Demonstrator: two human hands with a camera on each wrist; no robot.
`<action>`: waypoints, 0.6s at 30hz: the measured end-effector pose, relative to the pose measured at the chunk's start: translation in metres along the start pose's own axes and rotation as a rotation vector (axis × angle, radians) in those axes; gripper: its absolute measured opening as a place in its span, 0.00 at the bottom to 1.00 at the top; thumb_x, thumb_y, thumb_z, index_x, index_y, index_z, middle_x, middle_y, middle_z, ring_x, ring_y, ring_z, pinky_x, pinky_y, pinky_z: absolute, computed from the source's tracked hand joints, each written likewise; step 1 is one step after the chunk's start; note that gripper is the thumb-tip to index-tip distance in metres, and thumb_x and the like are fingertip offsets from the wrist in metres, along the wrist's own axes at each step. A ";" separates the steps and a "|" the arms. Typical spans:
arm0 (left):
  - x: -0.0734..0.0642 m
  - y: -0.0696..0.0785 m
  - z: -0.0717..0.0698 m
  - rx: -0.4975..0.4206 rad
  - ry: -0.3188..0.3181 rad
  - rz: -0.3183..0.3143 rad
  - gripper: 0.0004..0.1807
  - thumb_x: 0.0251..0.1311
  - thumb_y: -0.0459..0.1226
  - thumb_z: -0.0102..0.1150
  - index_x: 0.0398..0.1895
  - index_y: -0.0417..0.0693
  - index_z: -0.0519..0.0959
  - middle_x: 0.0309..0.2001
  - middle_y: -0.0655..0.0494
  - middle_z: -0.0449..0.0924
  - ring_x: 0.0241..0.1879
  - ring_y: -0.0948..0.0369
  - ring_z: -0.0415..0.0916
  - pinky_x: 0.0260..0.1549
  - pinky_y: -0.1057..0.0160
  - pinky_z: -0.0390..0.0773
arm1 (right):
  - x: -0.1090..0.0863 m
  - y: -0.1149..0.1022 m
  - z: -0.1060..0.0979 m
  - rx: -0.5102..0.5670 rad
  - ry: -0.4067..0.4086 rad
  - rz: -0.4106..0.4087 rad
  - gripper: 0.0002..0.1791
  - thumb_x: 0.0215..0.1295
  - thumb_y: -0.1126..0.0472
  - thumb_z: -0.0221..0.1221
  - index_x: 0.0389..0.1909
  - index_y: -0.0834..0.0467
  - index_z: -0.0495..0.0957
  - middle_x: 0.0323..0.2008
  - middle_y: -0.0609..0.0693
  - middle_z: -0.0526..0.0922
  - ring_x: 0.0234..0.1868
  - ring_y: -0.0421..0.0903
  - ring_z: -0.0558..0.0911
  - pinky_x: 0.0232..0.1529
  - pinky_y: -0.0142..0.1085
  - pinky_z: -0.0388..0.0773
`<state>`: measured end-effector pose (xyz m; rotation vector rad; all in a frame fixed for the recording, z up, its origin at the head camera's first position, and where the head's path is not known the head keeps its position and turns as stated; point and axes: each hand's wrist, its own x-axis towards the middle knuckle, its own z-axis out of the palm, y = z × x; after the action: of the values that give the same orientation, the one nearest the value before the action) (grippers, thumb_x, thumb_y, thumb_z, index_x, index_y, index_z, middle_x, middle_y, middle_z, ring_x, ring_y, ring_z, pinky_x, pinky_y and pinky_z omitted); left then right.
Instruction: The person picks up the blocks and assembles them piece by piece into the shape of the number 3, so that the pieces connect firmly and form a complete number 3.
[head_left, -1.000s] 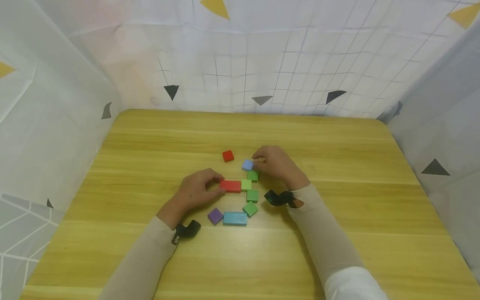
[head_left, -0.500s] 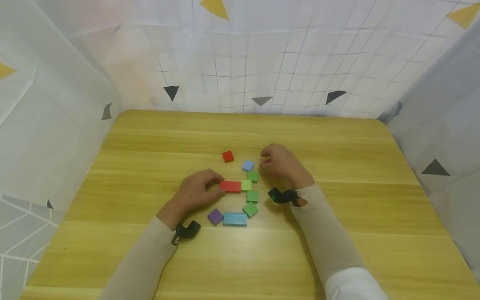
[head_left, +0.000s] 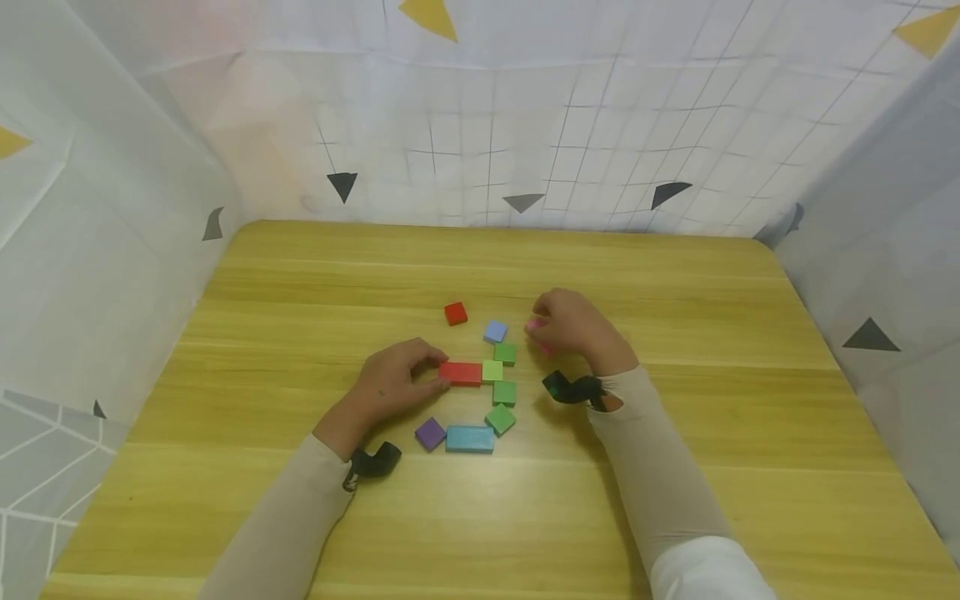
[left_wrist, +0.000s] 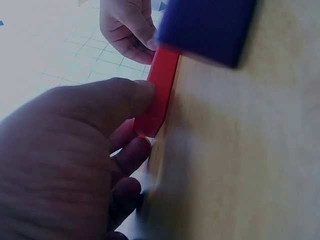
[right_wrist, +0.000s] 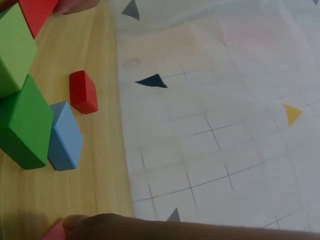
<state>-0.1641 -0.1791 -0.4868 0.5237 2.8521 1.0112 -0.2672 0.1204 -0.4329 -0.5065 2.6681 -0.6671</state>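
My left hand (head_left: 393, 383) pinches the left end of a long red block (head_left: 461, 373) lying flat on the table; the left wrist view shows its thumb and fingertips on the red block (left_wrist: 162, 85). The block's other end meets a light green block (head_left: 492, 371). My right hand (head_left: 573, 325) holds a pink block (head_left: 536, 323) in its fingers, mostly hidden by them, to the right of a green block (head_left: 506, 354) and a light blue block (head_left: 495, 332). In the right wrist view, a corner of the pink block (right_wrist: 56, 232) shows beneath a fingertip.
A small red block (head_left: 456, 313) lies apart at the back. Two more green blocks (head_left: 505, 392) lead down to a long blue block (head_left: 470, 439), with a purple block (head_left: 431, 434) at its left. Patterned cloth (head_left: 480, 108) hangs behind the wooden table (head_left: 675, 283).
My right hand has moved right, away from the light blue block, and the pink block now shows in its fingers. My left hand stays at the long red block.
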 end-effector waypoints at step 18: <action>-0.001 0.003 -0.001 0.003 -0.002 -0.014 0.18 0.61 0.54 0.65 0.52 0.62 0.81 0.43 0.70 0.79 0.39 0.65 0.73 0.42 0.61 0.75 | -0.008 0.001 -0.004 -0.029 -0.046 0.058 0.17 0.62 0.50 0.65 0.34 0.62 0.80 0.31 0.54 0.82 0.33 0.51 0.77 0.37 0.42 0.75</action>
<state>-0.1629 -0.1780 -0.4841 0.5043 2.8518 1.0042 -0.2618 0.1260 -0.4278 -0.4451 2.6422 -0.5936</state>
